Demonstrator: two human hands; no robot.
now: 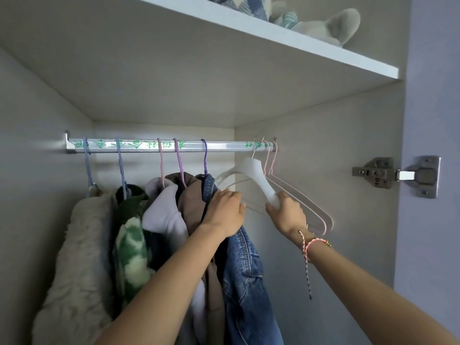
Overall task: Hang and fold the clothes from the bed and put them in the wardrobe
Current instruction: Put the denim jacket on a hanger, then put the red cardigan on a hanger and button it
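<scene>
Both arms outstretched; left grip (225, 212) flat, right grip (286, 214) curled.

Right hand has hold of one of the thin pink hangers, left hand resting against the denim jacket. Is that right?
Not quite. In the head view the right hand grips the broad white hanger by its lower end, not a thin pink one; the pink hangers hang free beside it. The left hand does rest against the denim jacket.

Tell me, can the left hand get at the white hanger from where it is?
Probably yes. The left hand rests against the denim jacket, right beside the near arm of the white hanger, and nothing seems to lie between them. The right hand grips only its other end.
</scene>
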